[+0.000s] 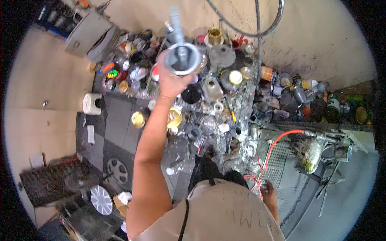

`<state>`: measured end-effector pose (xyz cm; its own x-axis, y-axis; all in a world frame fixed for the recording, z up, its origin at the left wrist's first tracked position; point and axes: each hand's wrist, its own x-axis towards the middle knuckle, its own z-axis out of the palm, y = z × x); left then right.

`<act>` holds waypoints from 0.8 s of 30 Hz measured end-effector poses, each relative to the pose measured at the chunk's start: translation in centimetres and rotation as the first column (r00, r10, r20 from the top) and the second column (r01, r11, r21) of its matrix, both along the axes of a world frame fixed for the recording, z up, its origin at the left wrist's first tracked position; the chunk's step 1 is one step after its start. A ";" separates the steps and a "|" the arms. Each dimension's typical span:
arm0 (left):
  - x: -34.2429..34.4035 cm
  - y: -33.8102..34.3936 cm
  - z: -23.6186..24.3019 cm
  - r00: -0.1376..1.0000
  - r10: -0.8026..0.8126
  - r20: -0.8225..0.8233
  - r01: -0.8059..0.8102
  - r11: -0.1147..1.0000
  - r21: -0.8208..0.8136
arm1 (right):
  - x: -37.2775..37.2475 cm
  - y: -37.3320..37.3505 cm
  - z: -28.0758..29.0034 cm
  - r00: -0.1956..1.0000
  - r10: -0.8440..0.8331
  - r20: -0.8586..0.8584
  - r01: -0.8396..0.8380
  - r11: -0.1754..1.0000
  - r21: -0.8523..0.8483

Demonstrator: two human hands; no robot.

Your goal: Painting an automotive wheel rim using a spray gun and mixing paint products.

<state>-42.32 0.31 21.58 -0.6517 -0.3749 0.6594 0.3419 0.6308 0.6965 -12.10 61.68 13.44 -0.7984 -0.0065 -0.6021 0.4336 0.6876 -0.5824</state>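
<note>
My left hand [171, 80] is raised above the crowded bench, its fingers wrapped round a grey metal cup [193, 60] with a long grey piece [174, 18] standing up from it, blurred at the top. Under it are paint-stained cans, jars and bottles, among them a pale rectangular can [213, 88] and a yellow-rimmed tin [231, 80]. My right hand [268, 188] hangs low at the right beside a tangled red hose [265, 160]; its fingers are curled, and I cannot make out what, if anything, they hold.
A white stool [91, 103] stands on the tiled floor at the left, with wheel covers [101, 200] lower down. Bottles and cans [305, 96] crowd a ledge at the right, above a metal grate [277, 160]. A dark hose [241, 28] hangs on the wall.
</note>
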 end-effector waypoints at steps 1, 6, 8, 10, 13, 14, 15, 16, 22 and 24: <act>2.8 2.2 0.2 0.989 0.075 0.127 -0.065 0.994 -0.086 | -1.4 -1.2 0.5 0.999 0.035 0.012 -0.035 0.999 -0.028; 16.0 14.6 -0.8 0.959 -0.254 0.122 0.251 0.967 0.044 | -5.8 -5.3 2.5 0.880 0.315 -0.356 -0.366 0.927 -0.085; 22.3 19.4 -2.1 0.933 -0.321 0.160 0.311 0.947 0.082 | -7.6 -6.6 3.5 0.890 0.269 -0.369 -0.373 0.894 -0.248; 28.0 23.7 -3.6 0.914 -0.377 0.153 0.374 0.926 0.046 | -9.3 -8.4 4.7 0.878 0.217 -0.426 -0.359 0.888 -0.288; 35.7 28.3 -5.3 0.835 -0.433 0.340 0.424 0.900 0.104 | -10.1 -11.5 7.0 0.850 0.371 -0.373 -0.494 0.808 -0.321; 37.9 29.3 -5.6 0.795 -0.431 0.427 0.419 0.899 0.127 | -9.0 -12.3 7.9 0.874 0.346 -0.340 -0.483 0.692 -0.537; 39.6 29.7 -6.0 0.797 -0.453 0.399 0.447 0.887 0.114 | -8.2 -12.8 9.0 0.762 0.536 -0.364 -0.636 0.724 -0.267; 40.9 30.0 -6.4 0.817 -0.431 0.382 0.402 0.902 0.159 | -6.2 -13.2 10.0 0.732 0.584 -0.350 -0.679 0.664 -0.312; 47.5 28.2 -6.0 0.855 -0.209 0.475 0.175 0.978 0.116 | 1.5 -14.8 15.0 0.188 0.746 -0.639 -0.944 0.316 0.092; 48.5 27.0 -5.6 0.899 -0.163 0.407 0.160 0.986 0.042 | 2.7 -16.0 15.2 0.161 0.683 -0.713 -0.883 0.422 0.205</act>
